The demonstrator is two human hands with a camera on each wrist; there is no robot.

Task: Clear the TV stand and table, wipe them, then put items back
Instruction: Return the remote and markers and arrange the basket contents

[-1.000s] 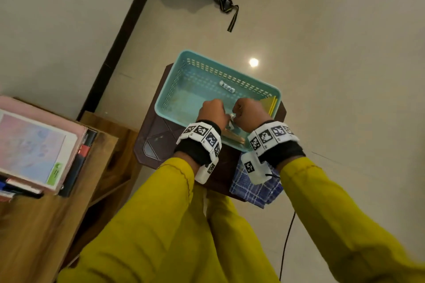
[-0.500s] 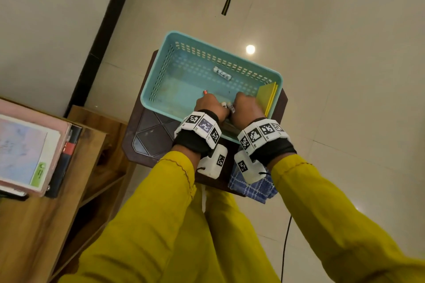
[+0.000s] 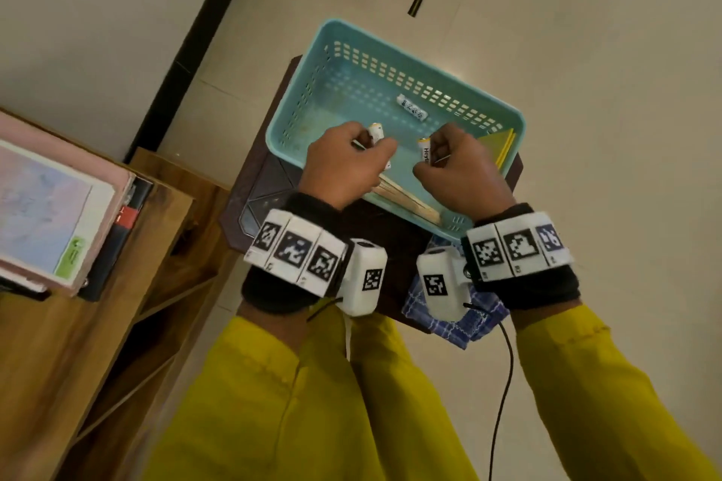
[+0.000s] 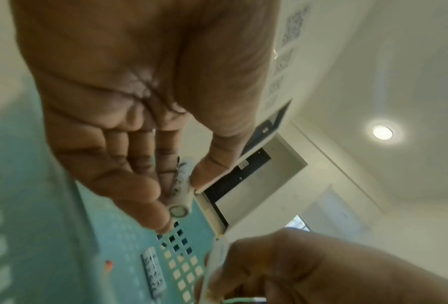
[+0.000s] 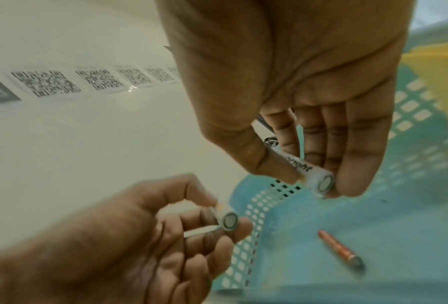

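The hands were close together low in the basket [image 3: 312, 62], and now the left hand [image 3: 344, 164] and right hand [image 3: 465, 172] have come apart and up, each pinching one white battery [image 3: 377, 133], so the basket is likely being emptied.

Both forearms extend forward side by side in yellow sleeves, wrists banded, the left hand [image 3: 345, 164] and right hand [image 3: 463, 168] apart, each with fingers curled and thumb pinching against them.

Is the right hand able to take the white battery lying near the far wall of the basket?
Probably not yet: the way to that battery looks free, but the right hand already pinches another battery.
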